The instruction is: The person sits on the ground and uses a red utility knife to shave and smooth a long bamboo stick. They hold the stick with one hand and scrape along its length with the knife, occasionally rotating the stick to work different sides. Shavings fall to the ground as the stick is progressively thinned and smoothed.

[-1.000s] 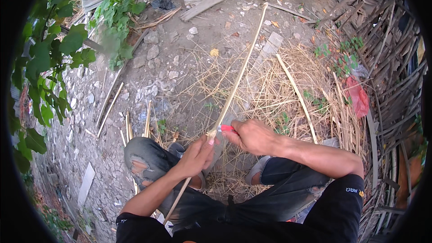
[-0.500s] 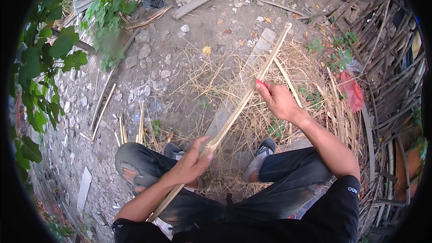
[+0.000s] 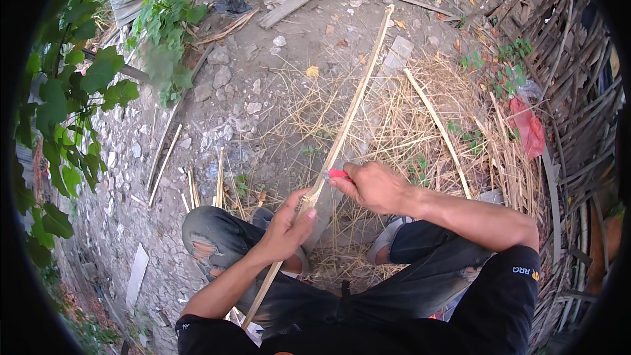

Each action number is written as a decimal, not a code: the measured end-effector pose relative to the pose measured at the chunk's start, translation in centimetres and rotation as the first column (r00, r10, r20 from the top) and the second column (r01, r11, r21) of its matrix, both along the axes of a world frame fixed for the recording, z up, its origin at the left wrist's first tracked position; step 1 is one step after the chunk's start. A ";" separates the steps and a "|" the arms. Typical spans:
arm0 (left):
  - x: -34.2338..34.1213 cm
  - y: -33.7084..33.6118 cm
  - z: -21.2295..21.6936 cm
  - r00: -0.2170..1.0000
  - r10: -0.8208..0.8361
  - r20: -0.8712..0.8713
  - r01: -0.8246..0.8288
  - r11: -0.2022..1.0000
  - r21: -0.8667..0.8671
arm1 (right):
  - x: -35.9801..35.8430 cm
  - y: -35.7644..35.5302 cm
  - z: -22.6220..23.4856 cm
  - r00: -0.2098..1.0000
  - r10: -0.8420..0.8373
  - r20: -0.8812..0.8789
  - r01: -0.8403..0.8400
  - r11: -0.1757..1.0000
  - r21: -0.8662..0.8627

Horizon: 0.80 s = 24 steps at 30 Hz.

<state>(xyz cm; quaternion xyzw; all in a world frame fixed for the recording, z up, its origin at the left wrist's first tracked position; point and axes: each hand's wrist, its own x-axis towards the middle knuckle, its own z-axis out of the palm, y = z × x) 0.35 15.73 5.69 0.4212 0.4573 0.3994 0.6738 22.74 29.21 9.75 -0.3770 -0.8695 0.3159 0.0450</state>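
A long pale bamboo strip (image 3: 358, 95) runs from my lap up and away over the ground. My left hand (image 3: 289, 227) grips its lower part just above my left knee. My right hand (image 3: 371, 186) holds a red-handled knife (image 3: 337, 174) against the strip, a little farther up than the left hand. The knife's blade is hidden behind the strip and my fingers. Both knees in dark torn jeans frame the strip.
Dry straw and shavings (image 3: 407, 125) cover the ground ahead. A loose bamboo strip (image 3: 437, 125) lies to the right, thinner slats (image 3: 164, 161) to the left. Green leafy branches (image 3: 72, 105) hang at left; a woven bamboo fence (image 3: 572, 92) and red cloth (image 3: 529, 128) stand at right.
My right hand with the knife has come back down the strip toward my left hand, after having slid far up it half a second ago. The left hand has kept its hold.
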 end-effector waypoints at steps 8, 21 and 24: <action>-0.1 0.0 -0.5 0.995 -0.072 0.065 0.074 0.997 -0.028 | 3.4 7.8 -0.6 0.942 -0.336 -0.013 0.336 0.938 0.091; -3.9 -6.0 -1.5 0.902 -0.424 -0.076 0.414 0.902 -0.120 | 36.4 17.9 -4.7 0.237 -0.881 -0.408 0.906 0.049 0.421; -3.6 -5.4 -0.9 0.928 -0.365 -0.078 0.345 0.918 -0.194 | 34.0 15.0 -7.7 0.340 -0.870 -0.356 0.903 0.197 0.381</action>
